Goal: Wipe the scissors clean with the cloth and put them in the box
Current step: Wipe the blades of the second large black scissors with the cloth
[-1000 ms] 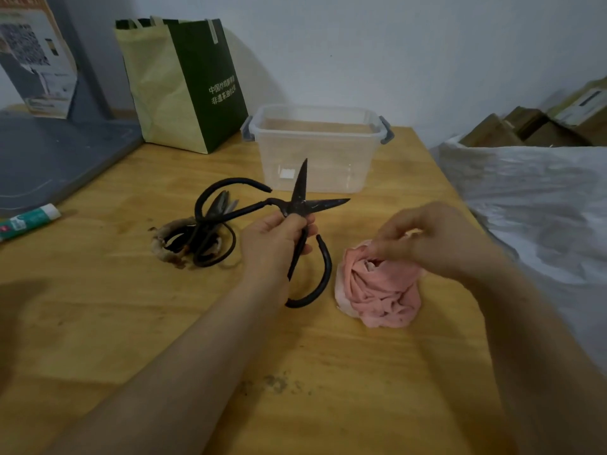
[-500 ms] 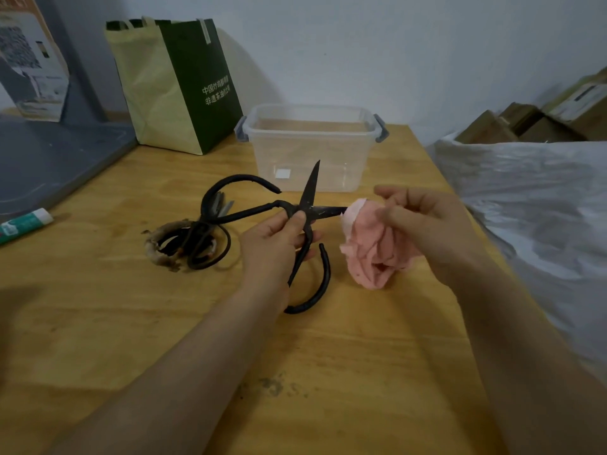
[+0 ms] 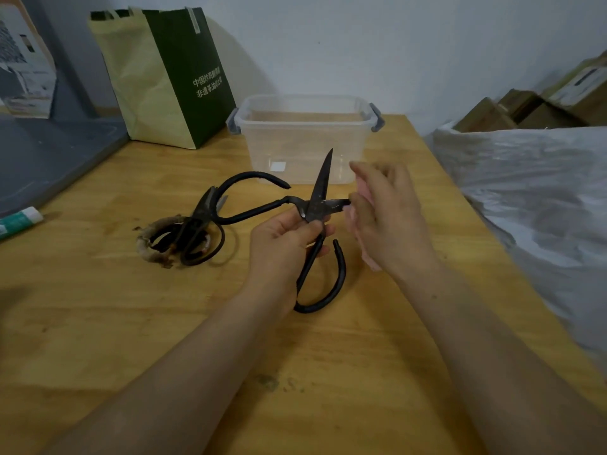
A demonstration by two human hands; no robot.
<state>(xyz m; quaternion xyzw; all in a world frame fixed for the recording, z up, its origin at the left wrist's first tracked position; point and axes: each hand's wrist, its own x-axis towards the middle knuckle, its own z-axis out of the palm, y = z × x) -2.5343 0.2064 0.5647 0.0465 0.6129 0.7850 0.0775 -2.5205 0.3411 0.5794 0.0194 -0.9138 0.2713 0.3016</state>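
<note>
Our left hand [image 3: 282, 244] pinches the scissors [image 3: 320, 192] at the pivot. At 3 o'clock, our right hand [image 3: 391, 221] clasps the cloth [image 3: 362, 190] against one blade.

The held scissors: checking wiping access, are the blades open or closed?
Open. The scissors in the left hand have blades spread wide: one points up, the other runs right into the pink cloth in the right hand.

The view comes from a wide-angle camera worn on the person's head, looking forward and down along the wooden bench [image 3: 98, 323] toward the white wall [image 3: 394, 44] behind its far edge. It sits close, so the left hand [image 3: 282, 247] and right hand [image 3: 391, 221] fill mid-frame, while the bench's side edges run out of the picture.
</note>
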